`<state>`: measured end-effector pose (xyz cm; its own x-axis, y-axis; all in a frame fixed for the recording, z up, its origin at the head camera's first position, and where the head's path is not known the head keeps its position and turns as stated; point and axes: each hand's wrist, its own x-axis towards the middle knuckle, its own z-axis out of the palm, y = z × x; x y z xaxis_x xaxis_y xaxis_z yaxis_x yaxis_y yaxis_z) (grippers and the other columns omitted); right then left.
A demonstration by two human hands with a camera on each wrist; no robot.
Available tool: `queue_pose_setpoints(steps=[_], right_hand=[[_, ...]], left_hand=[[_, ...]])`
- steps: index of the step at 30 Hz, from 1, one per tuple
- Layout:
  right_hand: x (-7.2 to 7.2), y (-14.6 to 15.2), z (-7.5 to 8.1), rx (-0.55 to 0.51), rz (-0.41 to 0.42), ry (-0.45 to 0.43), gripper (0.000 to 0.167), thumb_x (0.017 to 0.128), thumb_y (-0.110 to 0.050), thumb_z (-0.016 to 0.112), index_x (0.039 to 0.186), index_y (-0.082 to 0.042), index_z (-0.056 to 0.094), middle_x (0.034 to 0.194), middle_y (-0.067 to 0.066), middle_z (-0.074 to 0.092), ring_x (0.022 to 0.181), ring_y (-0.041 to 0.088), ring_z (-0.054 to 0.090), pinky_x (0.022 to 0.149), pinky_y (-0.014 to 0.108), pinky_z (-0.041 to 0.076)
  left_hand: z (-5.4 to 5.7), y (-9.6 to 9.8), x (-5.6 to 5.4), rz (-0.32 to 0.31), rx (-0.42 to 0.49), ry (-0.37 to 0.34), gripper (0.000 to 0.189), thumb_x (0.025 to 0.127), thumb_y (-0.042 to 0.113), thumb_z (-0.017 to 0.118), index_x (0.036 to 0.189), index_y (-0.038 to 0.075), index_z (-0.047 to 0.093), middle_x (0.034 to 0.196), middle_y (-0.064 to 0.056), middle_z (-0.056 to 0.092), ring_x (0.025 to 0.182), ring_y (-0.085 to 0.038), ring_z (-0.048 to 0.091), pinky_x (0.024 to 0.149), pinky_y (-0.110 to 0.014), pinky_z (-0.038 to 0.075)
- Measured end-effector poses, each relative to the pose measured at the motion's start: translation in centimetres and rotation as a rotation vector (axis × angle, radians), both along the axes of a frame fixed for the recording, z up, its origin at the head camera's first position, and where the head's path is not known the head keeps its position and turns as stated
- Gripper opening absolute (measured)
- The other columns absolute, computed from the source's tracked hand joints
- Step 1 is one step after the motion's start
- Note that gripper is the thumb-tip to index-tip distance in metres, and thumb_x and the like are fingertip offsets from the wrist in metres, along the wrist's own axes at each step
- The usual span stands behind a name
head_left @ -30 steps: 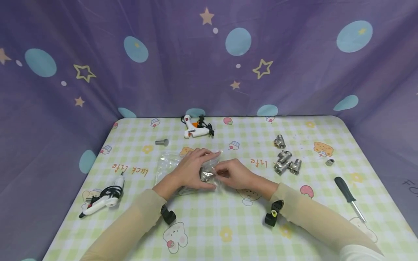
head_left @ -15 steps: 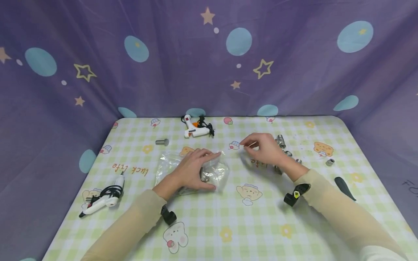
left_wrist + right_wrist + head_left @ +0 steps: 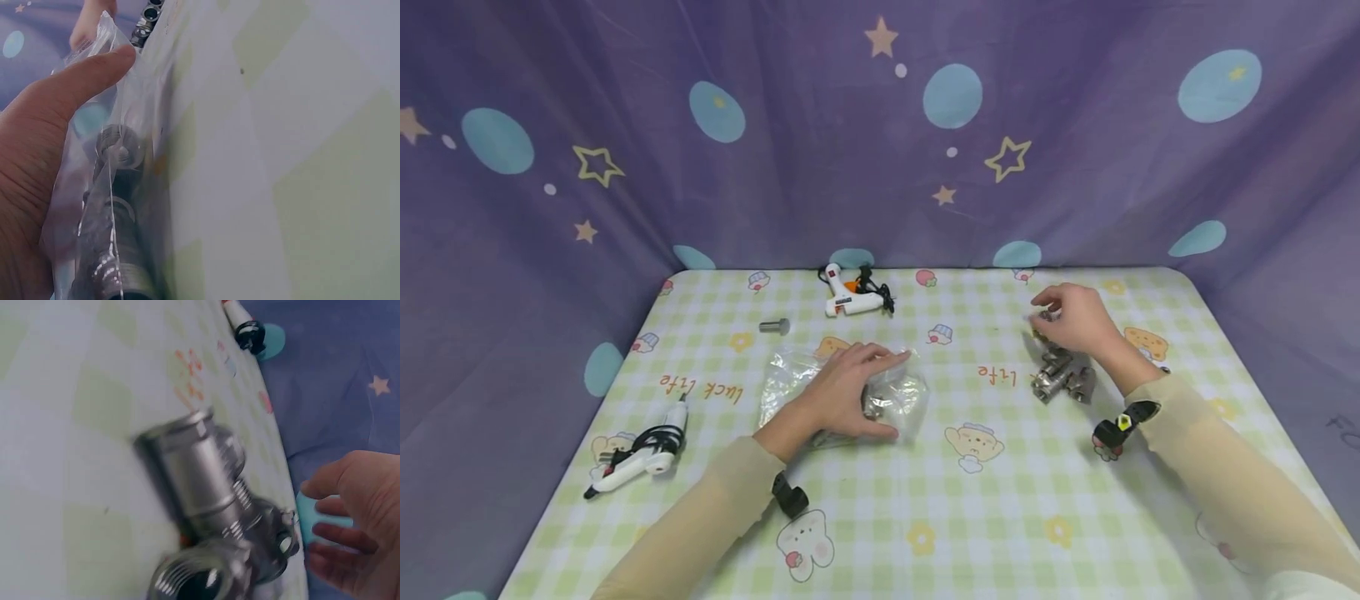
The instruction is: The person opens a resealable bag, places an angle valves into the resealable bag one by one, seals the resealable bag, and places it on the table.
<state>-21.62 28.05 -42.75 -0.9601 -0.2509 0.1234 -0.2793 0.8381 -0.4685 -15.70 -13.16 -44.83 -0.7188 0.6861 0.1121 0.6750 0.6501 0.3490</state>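
Note:
A clear plastic bag (image 3: pixel 901 398) lies at the middle of the table with metal pipe fittings (image 3: pixel 122 219) inside it. My left hand (image 3: pixel 844 390) holds the bag at its mouth, thumb and fingers spread to either side; in the left wrist view the thumb (image 3: pixel 94 75) presses the film near the edge. My right hand (image 3: pixel 1078 318) is over the farthest of several loose metal tee fittings (image 3: pixel 1051 382) on the right. In the right wrist view its fingers (image 3: pixel 344 537) are loosely bent and apart from the thumb, beside the far fitting (image 3: pixel 275 540).
A white glue gun (image 3: pixel 853 302) with a bundled black cord lies at the back. A second glue gun (image 3: pixel 640 468) lies at the left. A metal bolt (image 3: pixel 773 327) rests behind the bag. A purple patterned curtain (image 3: pixel 820 167) hangs beyond the table.
My right hand has left the bag's mouth and moved right and back to the far tee fitting. Its sleeve now covers the screwdriver. My left hand stays on the bag.

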Motion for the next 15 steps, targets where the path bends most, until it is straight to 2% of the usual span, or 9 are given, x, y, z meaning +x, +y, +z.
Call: queue_pose_setpoints(steps=[6,10,15], right_hand=[[0.1,1.0,-1.1,0.093,0.01,-0.101,0.044,0.094,-0.024,0.079,0.128,0.003,0.072,0.123,0.027,0.073,0.101,0.04,0.073,0.09,0.059,0.057],[0.0,1.3,-1.0,0.094,0.026,-0.147,0.048,0.093,-0.024,0.081,0.131,0.002,0.07,0.128,0.028,0.072,0.102,0.04,0.074,0.092,0.061,0.057],[-0.3,1.2,-0.8,0.077,0.017,-0.159,0.048,0.093,-0.024,0.082,0.132,0.001,0.069,0.129,0.028,0.071,0.102,0.039,0.076,0.091,0.059,0.059]], left_hand=[[-0.1,0.1,0.1,-0.009,-0.002,-0.005,0.115,0.065,0.072,0.09,0.162,0.027,0.048,0.14,0.001,0.061,0.123,-0.022,0.058,0.108,-0.051,0.048],[-0.1,0.0,0.2,-0.002,0.003,-0.015,0.115,0.064,0.071,0.091,0.162,0.027,0.048,0.14,0.0,0.061,0.124,-0.023,0.058,0.108,-0.052,0.048],[-0.1,0.0,0.1,0.015,-0.007,-0.019,0.115,0.065,0.071,0.091,0.163,0.03,0.046,0.143,0.002,0.06,0.127,-0.021,0.056,0.111,-0.051,0.046]])
